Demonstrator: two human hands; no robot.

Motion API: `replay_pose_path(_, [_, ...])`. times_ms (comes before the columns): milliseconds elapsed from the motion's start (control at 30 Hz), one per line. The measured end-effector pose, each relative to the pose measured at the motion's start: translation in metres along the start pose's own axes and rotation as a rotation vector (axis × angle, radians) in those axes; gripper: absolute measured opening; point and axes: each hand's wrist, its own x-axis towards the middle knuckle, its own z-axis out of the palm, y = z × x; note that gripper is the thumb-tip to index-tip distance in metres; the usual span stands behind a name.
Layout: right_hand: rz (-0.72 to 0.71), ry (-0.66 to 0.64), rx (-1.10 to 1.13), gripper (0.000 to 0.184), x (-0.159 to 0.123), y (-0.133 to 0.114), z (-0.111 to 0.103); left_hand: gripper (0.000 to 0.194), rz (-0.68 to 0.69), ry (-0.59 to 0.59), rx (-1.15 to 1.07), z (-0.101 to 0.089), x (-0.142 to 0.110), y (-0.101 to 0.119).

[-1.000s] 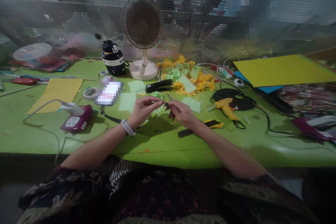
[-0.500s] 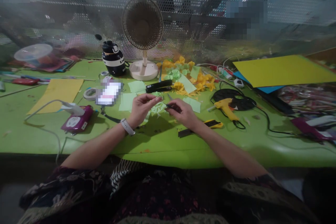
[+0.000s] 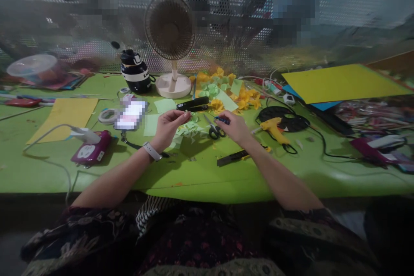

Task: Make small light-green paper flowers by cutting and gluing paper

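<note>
My left hand (image 3: 170, 127) is raised over the green table with thumb and fingertips pinched together; whatever lies between them is too small to make out. Below its fingers is a loose heap of cut light-green paper pieces (image 3: 190, 130). My right hand (image 3: 235, 127) is closed on a small dark-blue object (image 3: 222, 120), mostly hidden by the fingers. Just left of that hand, scissors with black handles (image 3: 214, 132) rest on the table. Under my right wrist lies a yellow-and-black cutter knife (image 3: 234, 156).
Behind my hands are a black stapler (image 3: 193, 104), a pile of yellow paper flowers (image 3: 252, 98) and a fan (image 3: 173, 86). A yellow glue gun (image 3: 274, 130) lies right. To the left are a lit phone (image 3: 131, 115), a tape roll (image 3: 108, 116) and a purple power adapter (image 3: 92, 148).
My hands have moved apart: the right went rightward with the dark-blue object, uncovering the scissors' handles. My left hand stays pinched over the paper heap. The view has shifted slightly.
</note>
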Motion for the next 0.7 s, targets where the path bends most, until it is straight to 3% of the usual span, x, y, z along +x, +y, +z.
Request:
replay_pose_path(100, [0.133,-0.073,-0.140,0.012,0.009,0.017,-0.004,0.034,-0.026,-0.096,0.117,-0.002,-0.001,-0.002])
replay_pose_path(267, [0.202,-0.131,-0.264,0.016,0.011,0.026,-0.003,0.033,0.002,-0.199,0.274,0.000,-0.004,-0.002])
replay_pose_path(333, [0.134,-0.074,-0.280,0.017,0.010,0.021,-0.001,0.031,0.021,-0.229,0.309,0.001,-0.006,-0.001])
replay_pose_path(400, [-0.026,-0.020,-0.202,0.019,0.007,0.012,0.002,0.029,0.038,-0.274,0.343,0.001,-0.007,-0.001])
replay_pose_path(533, [-0.306,-0.074,0.055,0.025,-0.005,-0.012,0.007,0.027,0.080,-0.352,0.418,0.001,-0.009,-0.004])
replay_pose_path(700, [-0.393,-0.165,0.114,0.029,-0.018,-0.028,0.012,0.025,0.169,-0.392,0.531,-0.002,-0.008,-0.008])
